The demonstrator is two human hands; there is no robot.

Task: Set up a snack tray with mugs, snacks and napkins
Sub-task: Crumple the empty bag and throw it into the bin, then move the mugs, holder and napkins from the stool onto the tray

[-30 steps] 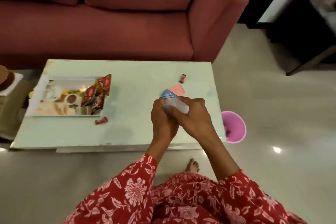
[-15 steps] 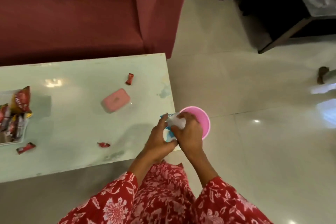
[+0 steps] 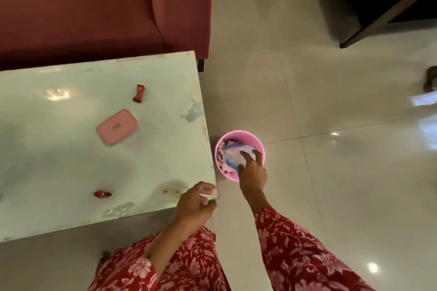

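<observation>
The right hand (image 3: 251, 168) reaches down into the pink bin (image 3: 259, 146), which stands on the floor just beside the table's right edge, near its front-right corner. Its fingers (image 3: 246, 157) are spread over a crumpled clear-and-blue wrapper (image 3: 230, 155) lying on top of other scraps in the bin; whether they grip it or merely press it down cannot be told. The left hand (image 3: 195, 204) rests loosely curled and empty at the front-right corner of the table (image 3: 71, 160). The remaining task items lie to the left of both hands: a pink box (image 3: 117, 127) near the table's middle, its long axis running diagonally from front-left to back-right; one red candy (image 3: 139, 93) beyond it toward the back edge; another red candy (image 3: 102, 194) near the front edge. The left hand is the nearer to all three, the front candy being closest. No tray or mug is in view, so the set-up is judged incomplete.
</observation>
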